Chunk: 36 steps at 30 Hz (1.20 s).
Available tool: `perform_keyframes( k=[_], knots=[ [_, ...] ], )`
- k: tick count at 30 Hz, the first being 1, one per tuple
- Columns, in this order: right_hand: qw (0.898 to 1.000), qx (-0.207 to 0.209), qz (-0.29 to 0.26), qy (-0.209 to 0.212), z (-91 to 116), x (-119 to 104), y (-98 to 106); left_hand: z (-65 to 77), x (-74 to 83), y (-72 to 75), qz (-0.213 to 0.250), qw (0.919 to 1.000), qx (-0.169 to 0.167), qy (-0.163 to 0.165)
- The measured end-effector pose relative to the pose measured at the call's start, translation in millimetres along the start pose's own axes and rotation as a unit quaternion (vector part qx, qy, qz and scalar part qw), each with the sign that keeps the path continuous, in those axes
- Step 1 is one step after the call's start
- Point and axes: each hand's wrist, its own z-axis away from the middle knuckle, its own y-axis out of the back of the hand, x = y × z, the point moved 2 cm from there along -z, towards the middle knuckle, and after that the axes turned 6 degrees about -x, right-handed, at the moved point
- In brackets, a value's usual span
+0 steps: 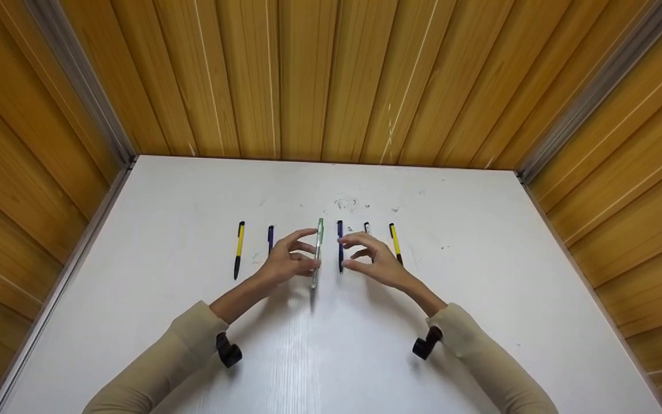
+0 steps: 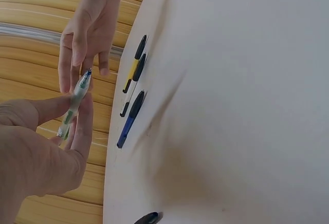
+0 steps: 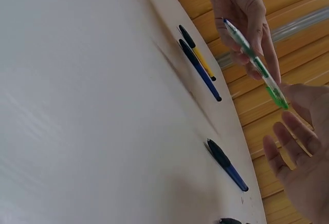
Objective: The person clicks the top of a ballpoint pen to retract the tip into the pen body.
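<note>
My left hand (image 1: 291, 259) pinches a clear pen with green parts (image 1: 318, 253) between thumb and fingers, raised over the white table. The pen's blue-tipped end points toward my body in the head view, its green clip end away. My right hand (image 1: 378, 259) hovers to the right with fingers spread and loosely bent, holding nothing. In the head view its fingertips overlap a dark blue pen (image 1: 340, 230); the right wrist view shows that hand (image 3: 303, 162) above the table, its fingers beside the green clip end of the clear pen (image 3: 259, 64).
Left of my left hand lie a yellow and black pen (image 1: 239, 247) and a blue pen (image 1: 270, 234). Beyond my right hand are a white and black pen (image 2: 129, 94) and another yellow pen (image 1: 394, 237). Wood-panelled walls (image 1: 331, 80) border the table (image 1: 181, 190).
</note>
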Motion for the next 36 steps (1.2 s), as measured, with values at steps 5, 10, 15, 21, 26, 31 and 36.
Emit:
perform_keyframes(
  k=[5, 10, 15, 21, 26, 31, 36],
  knots=[
    [0.999, -0.004, 0.031, 0.028, -5, -16, -14, 0.1, 1.3, -6.3, 0.002, 0.9998, -0.012, -0.014],
    [0.999, 0.006, 0.029, 0.040, -7, -14, -22, 0.4, 2.6, -9.3, 0.002, 0.9995, -0.017, -0.029],
    [0.998, 0.026, 0.021, 0.052, -9, -3, -27, 0.7, 2.5, -9.0, 0.005, 0.9994, -0.005, -0.034],
    [0.998, 0.032, 0.025, 0.057, -9, -1, -30, 0.8, 1.1, -7.8, 0.006, 0.9990, -0.010, -0.042],
    [0.998, 0.032, 0.027, 0.054, -9, -2, -31, 1.7, 1.9, -6.4, 0.010, 0.9989, -0.010, -0.045],
    [0.999, 0.032, 0.012, 0.042, -10, -3, -29, 1.6, 2.0, -6.4, 0.016, 0.9988, -0.008, -0.046],
    [0.999, 0.035, 0.021, 0.029, -13, -11, -24, 1.7, 1.4, -6.8, 0.016, 0.9982, -0.012, -0.057]
  ],
)
